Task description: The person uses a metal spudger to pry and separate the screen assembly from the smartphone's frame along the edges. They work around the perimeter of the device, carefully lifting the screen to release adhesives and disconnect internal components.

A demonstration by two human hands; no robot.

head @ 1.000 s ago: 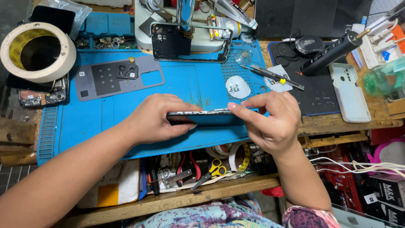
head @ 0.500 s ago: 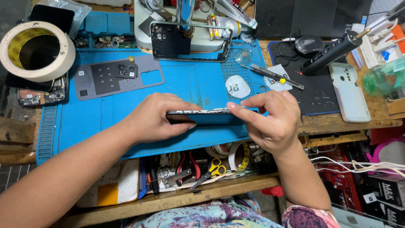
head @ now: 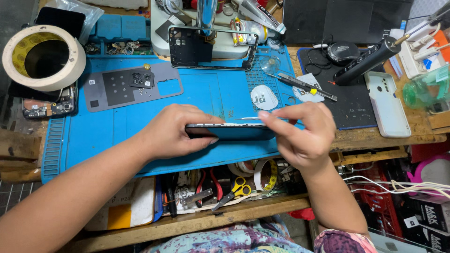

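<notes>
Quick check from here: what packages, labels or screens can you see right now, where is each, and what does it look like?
Phone screen panel: dark slab held on edge between both hands over the blue mat.
Black boxes: lower right, white print.
Round white sticker: on mat.
Clear bag: top left.

A cluttered wooden workbench [head: 384,140] carries a blue mat [head: 117,136] and a black mat [head: 347,100]. An open shelf [head: 187,220] below holds scissors [head: 234,191] and tape rolls. Cables trail at right. Light is bright and even.
</notes>
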